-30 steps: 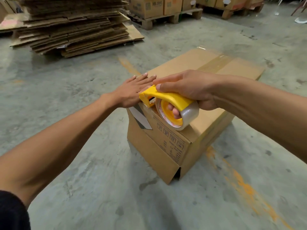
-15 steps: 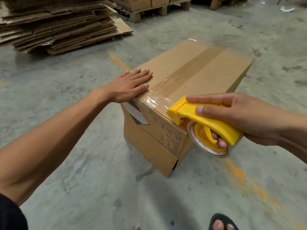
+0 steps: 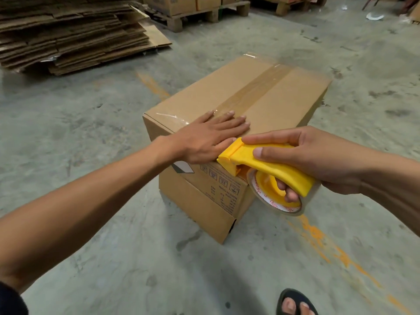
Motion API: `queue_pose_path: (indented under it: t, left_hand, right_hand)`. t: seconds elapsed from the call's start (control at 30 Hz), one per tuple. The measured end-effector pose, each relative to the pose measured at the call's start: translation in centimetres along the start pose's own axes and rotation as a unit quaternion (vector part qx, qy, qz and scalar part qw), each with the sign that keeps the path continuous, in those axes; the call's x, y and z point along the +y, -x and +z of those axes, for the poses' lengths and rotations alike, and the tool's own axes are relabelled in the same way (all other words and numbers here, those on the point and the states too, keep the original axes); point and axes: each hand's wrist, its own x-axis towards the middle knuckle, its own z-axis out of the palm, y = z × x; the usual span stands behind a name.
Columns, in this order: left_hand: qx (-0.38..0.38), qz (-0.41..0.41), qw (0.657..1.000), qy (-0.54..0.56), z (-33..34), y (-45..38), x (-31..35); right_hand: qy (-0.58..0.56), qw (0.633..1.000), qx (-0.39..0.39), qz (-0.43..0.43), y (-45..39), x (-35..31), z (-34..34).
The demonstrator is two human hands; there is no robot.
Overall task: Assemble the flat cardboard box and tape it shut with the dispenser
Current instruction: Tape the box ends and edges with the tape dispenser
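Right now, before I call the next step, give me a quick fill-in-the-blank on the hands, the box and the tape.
1. The left hand lies flat on the ____ of the cardboard box.
2. The tape dispenser in the right hand is coloured ____.
3. The strip of tape runs along the box's centre ____.
4. The box stands on the ____.

Missing words: top; yellow; seam; floor

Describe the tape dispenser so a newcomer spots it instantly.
Find the taped cardboard box on the concrete floor. At its near top edge, the right hand grips the tape dispenser: the only bright yellow object, carrying a clear tape roll.
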Motion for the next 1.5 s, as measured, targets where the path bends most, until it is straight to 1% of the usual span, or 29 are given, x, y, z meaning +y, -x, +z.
queue_pose_path:
  t: [0.2, 0.4, 0.7, 0.83, 0.9, 0.97, 1.03, 1.13, 1.2, 1.27, 1.33, 1.37, 1.43, 1.5]
  left_hand:
    - [-0.005, 0.001, 1.000, -0.010, 0.3, -0.2, 0.2]
    - [0.004, -0.012, 1.000, -0.017, 0.4, 0.0, -1.2]
    - [-0.010, -0.017, 1.000, -0.017, 0.2, -0.2, -0.6]
    - [-0.010, -0.022, 1.000, -0.018, 0.2, -0.2, -0.3]
    - [-0.010, -0.023, 1.000, -0.017, 0.1, -0.3, -0.4]
    - [-0.015, -0.027, 0.999, -0.013, 0.0, -0.1, -0.6]
    - [-0.019, -0.026, 0.999, -0.013, 0.0, 0.1, -0.8]
    - [-0.016, -0.034, 0.999, -0.015, -0.2, 0.1, -0.4]
    - [-0.001, -0.037, 0.999, -0.022, -0.6, 0.1, 1.0]
    - [0.014, -0.020, 1.000, -0.010, -0.9, 0.3, 3.2]
    - [0.016, 0.001, 1.000, 0.005, -0.4, 0.8, 6.2]
    - [0.014, 0.008, 1.000, -0.003, 0.2, 0.9, 7.6]
    - [0.029, 0.015, 0.998, -0.056, 1.6, 0.9, 9.3]
    - [0.059, 0.012, 0.994, -0.092, 2.4, 0.8, 9.4]
  right_hand:
    - [-0.005, 1.000, 0.003, 0.007, 1.9, 0.2, -0.9]
    - [-0.015, 0.998, 0.023, 0.047, 5.9, 2.0, -2.9]
    - [-0.027, 0.996, -0.015, 0.078, 5.3, 3.2, -2.5]
    - [-0.048, 0.992, -0.010, 0.116, 4.0, 3.7, -3.2]
    - [-0.045, 0.986, -0.007, 0.162, 3.2, 5.2, -3.2]
    - [0.014, 0.971, -0.041, 0.235, 2.7, 7.7, -2.6]
    - [0.036, 0.954, -0.078, 0.288, 2.7, 9.5, -2.0]
    - [-0.002, 0.959, -0.065, 0.275, 1.3, 9.7, -3.1]
    - [-0.003, 0.963, -0.049, 0.265, 0.5, 9.4, -3.3]
    - [0.019, 0.961, -0.057, 0.271, -0.3, 10.1, -3.0]
    - [0.047, 0.957, -0.067, 0.279, -1.2, 11.3, -2.7]
    - [0.071, 0.956, -0.066, 0.277, -1.7, 11.9, -2.6]
    - [0.163, 0.951, -0.062, 0.255, -2.8, 13.2, -2.4]
    - [0.259, 0.932, -0.092, 0.236, -3.6, 13.9, -1.8]
